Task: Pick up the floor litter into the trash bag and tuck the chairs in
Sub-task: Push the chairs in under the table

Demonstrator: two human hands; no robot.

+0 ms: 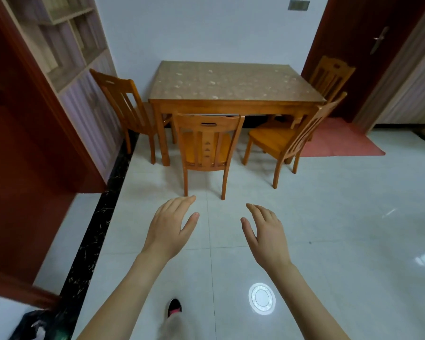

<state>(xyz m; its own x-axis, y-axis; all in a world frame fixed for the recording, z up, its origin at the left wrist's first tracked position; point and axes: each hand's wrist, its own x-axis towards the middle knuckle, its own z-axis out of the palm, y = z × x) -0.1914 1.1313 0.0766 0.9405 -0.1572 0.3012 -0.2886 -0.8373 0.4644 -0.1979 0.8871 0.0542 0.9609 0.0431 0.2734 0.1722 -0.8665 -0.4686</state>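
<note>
My left hand (171, 224) and my right hand (265, 231) are stretched out in front of me, both open and holding nothing, a short way from the near chair (206, 146). That chair faces the wooden table (233, 84) with its seat partly under the edge. A second chair (290, 141) stands pulled out and turned at the table's right corner. A third chair (123, 106) stands at the table's left end and another chair (329, 74) at the far right. A dark trash bag (38, 325) lies at the bottom left. No litter shows on the tiles.
A red door frame (35, 143) and a shelf unit (66, 42) line the left side. A dark floor strip (96, 229) runs along it. A red mat (341, 138) lies before a dark door (368, 45) at right. My shoe (174, 307) is on the white tiles.
</note>
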